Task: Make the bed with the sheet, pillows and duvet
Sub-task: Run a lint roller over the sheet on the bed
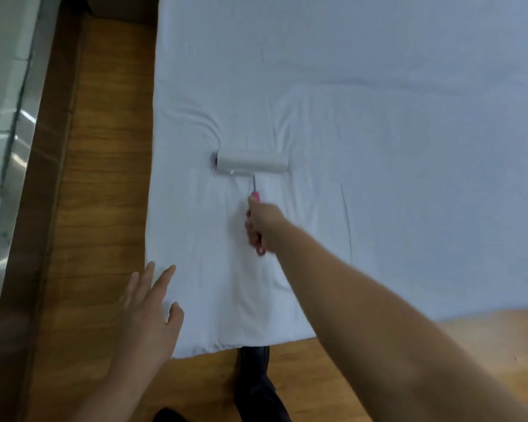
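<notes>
On bed, white sheet (378, 147) wrinkled around lint roller (252, 163).

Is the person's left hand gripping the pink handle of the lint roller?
No: the right hand grips the lint roller, while the left hand hovers open by the sheet corner.

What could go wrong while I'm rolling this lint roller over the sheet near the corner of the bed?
The sheet is already bunched into wrinkles just ahead of the lint roller, so pushing on could drag the fabric and deepen those creases. The left hand hovers open at the bed's edge and does not seem to pin the sheet, so the corner may pull loose. The right hand grips the pink handle with the arm stretched out, so pressure may be uneven.
</notes>
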Demonstrator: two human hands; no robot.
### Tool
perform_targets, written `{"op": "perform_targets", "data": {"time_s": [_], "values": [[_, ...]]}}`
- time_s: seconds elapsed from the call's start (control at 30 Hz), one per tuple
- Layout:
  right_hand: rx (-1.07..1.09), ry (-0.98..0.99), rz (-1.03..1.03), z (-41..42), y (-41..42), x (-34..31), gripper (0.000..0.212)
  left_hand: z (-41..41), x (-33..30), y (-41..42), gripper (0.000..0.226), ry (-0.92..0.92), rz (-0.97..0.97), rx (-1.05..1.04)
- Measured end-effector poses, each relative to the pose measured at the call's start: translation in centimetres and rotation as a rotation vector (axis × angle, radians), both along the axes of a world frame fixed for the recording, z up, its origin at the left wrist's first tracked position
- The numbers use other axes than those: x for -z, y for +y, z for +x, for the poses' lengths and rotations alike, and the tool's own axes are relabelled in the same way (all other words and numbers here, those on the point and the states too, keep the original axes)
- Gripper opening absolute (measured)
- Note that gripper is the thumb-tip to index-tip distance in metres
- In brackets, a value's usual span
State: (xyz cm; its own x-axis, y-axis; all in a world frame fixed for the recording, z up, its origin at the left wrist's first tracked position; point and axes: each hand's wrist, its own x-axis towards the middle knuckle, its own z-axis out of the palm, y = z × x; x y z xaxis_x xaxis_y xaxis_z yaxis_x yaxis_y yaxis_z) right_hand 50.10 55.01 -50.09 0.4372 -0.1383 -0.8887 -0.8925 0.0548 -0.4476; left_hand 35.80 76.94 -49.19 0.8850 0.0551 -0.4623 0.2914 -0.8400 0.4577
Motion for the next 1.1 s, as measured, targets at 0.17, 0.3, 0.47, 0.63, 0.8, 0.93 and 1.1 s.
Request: {"op": "perform_targets", "data": {"time_s": [0.17,0.3,0.47,0.63,0.8,0.93,1.1], "values": [[-0.010,0.014,-0.020,-14.2,1.0,0.3,0.051,0.9,-0.8,-0.7,0.060,-0.024,-0.046,0.018],[-0.156,0.045,-0.114,-23.7,1.2,0.1,0.047,0.9,-1.3,-0.2,0.061,-0.046,-0.044,0.002],[-0.269,0.097,-0.293,-30.9,2.9,-0.3,0.038,-1.2,-2.2,1.3,0.062,-0.050,-0.033,0.013],[-0.441,0.062,-0.344,-30.0,6.6,-0.4,0.039,-3.4,-2.6,3.3,0.062,-0.030,-0.043,-0.001],[-0.322,-0.011,-0.235,-19.9,8.2,-0.8,0.043,-4.4,-2.4,5.4,0.064,-0.013,-0.040,-0.053],[-0.168,0.006,-0.119,-10.1,8.9,1.0,0.041,-4.0,-2.3,6.2,0.064,-0.026,-0.030,-0.069],[-0.134,-0.005,-0.106,1.6,10.0,1.2,0.040,-2.9,-1.9,5.9,0.062,0.009,-0.018,-0.123]]}}
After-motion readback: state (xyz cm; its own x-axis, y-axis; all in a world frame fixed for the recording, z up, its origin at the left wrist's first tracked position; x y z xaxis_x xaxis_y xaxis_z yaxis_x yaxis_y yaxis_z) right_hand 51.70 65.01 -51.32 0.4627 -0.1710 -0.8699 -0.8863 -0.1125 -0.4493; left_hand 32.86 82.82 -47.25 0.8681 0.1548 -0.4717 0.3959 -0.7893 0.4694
